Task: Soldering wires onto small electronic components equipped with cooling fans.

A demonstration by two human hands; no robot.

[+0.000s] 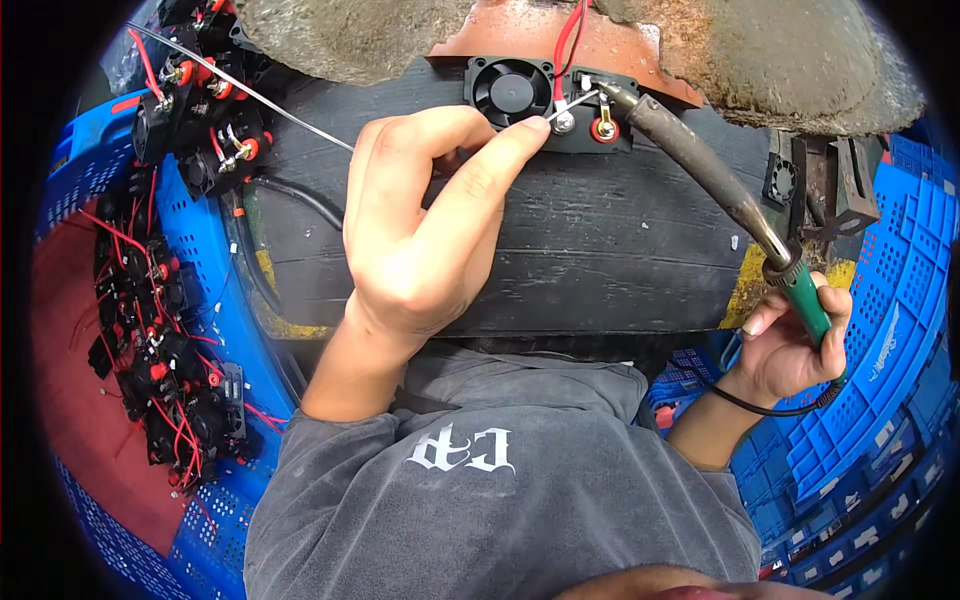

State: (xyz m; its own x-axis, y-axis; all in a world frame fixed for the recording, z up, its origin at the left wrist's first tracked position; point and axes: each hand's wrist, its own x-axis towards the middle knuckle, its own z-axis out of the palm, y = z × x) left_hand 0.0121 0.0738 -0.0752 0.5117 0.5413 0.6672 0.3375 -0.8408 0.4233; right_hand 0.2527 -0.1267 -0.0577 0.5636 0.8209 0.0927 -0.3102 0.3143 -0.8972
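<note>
From my end, the dark, scuffed bench (620,270) fills the middle, with a blue crate (195,245) beside it at left. Across the bench slants a green-handled soldering iron (705,170), the right hand's (790,345) fingers curled around its handle. The left hand (425,220) has thumb and finger pinched together on a thin silver wire (290,114). At the bench's far side sits the fan module (508,93): black, oblong, round fan at left, red lead (560,65) above a silver terminal (563,124), then a red-ringed brass terminal (604,112). I can't quite tell whether iron meets metal.
</note>
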